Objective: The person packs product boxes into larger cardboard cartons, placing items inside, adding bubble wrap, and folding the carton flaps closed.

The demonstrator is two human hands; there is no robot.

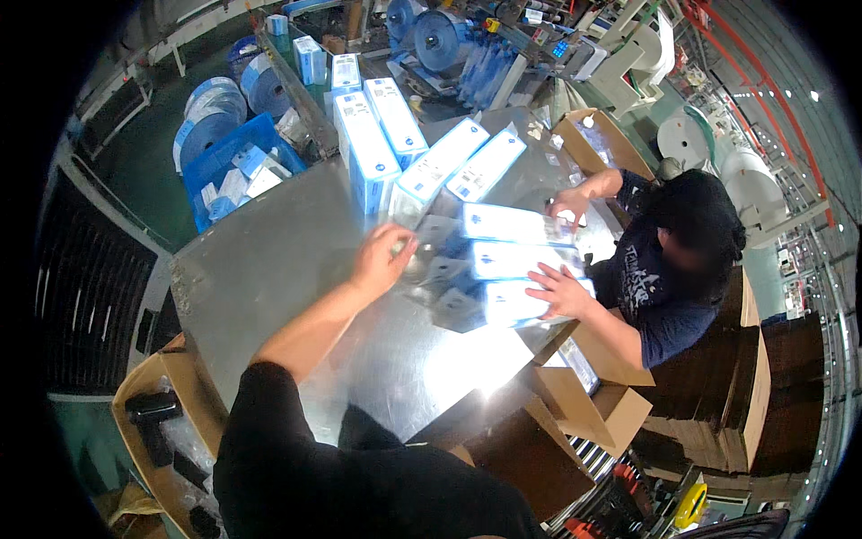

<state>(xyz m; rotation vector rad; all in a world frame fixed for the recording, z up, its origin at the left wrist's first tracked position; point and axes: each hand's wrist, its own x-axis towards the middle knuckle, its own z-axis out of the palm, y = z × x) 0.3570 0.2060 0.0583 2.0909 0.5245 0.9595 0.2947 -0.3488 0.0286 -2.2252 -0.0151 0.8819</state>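
My left hand [381, 262] is over the metal table [287, 269], its fingers curled together beside the loose clear film [409, 210] at the near end of a white-and-blue carton [442, 160]. Whatever may be pinched in the fingertips is too small to make out. A similar carton [486, 167] lies alongside, and two taller-standing ones [366, 135] [395, 117] are to their left. Three more cartons [516, 260] lie side by side to the right, with clear film tails [449, 269] toward my hand. A co-worker's two hands [564, 289] rest on those. My right hand is out of view.
The co-worker [669, 251] leans over the table's right side. A blue crate [196, 193] of small packs and film rolls [211, 126] stand at the left. Open cardboard boxes [620, 418] [171, 431] flank the near side. Machinery with blue film reels [438, 40] lies beyond.
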